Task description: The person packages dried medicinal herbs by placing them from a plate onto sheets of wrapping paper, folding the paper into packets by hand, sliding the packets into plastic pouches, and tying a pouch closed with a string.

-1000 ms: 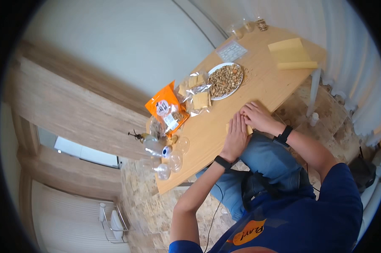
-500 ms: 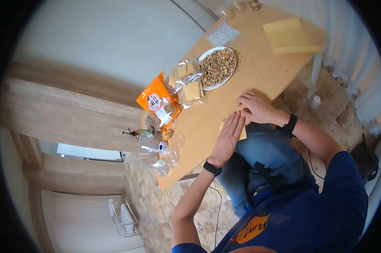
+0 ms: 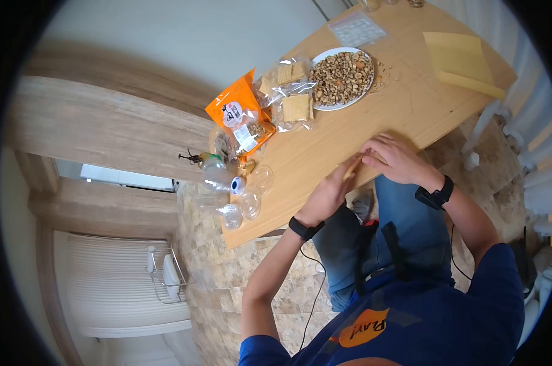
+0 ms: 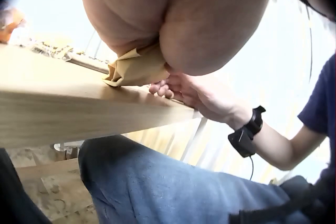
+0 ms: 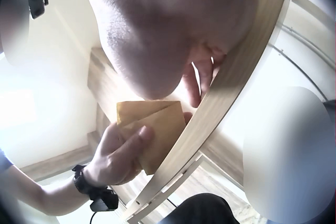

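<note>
My left hand [image 3: 324,196] holds a folded brown paper packet [image 5: 164,139] at the table's near edge. In the right wrist view its thumb [image 5: 140,136] presses on the flat face, with the other fingers behind. Creased corners of the packet show under the palm in the left wrist view. My right hand [image 3: 396,160] is at the packet's other end, its fingertips close to those of the left hand. Its fingers [image 5: 191,85] reach down to the tabletop beside the packet, and its palm overlaps the upper edge in that view. The right thumb's contact is partly hidden.
Across the table [image 3: 324,149] stand a white plate [image 3: 370,85] of nuts, bags of crackers [image 3: 296,108] and an orange pouch [image 3: 229,105]. Clear plastic bottles and cups [image 3: 218,177] sit at the left end. Brown paper [image 3: 462,58] lies at the right, near a clear bag [image 3: 356,29].
The left hand has tilted onto its side and lifted the packet's face up from lying flat. The right hand has closed in on the left fingertips. The head view has shifted.
</note>
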`<state>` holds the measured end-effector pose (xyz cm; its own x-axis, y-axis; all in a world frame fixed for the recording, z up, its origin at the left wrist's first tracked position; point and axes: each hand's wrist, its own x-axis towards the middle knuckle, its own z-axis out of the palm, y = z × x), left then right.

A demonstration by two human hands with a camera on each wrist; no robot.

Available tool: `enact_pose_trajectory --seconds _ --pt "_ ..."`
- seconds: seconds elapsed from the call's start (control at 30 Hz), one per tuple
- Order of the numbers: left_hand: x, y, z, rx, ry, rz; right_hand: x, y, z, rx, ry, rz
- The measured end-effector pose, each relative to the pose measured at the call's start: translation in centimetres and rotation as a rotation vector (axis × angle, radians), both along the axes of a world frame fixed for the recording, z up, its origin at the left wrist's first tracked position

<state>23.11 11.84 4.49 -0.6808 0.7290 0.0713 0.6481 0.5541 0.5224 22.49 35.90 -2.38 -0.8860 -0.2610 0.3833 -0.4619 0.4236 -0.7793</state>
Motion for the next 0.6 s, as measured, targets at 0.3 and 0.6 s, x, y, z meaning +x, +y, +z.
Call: enact_pose_trajectory --seconds 0.3,0.6 --pt "-1.1 0.9 -2.0 0.616 -0.446 0.351 0.3 0.0 2.2 0.024 -0.066 0.163" --pt "-2.9 1.1 -5.1 0.79 -0.481 0.243 -0.3 0.2 1.1 -0.145 -0.394 0.233"
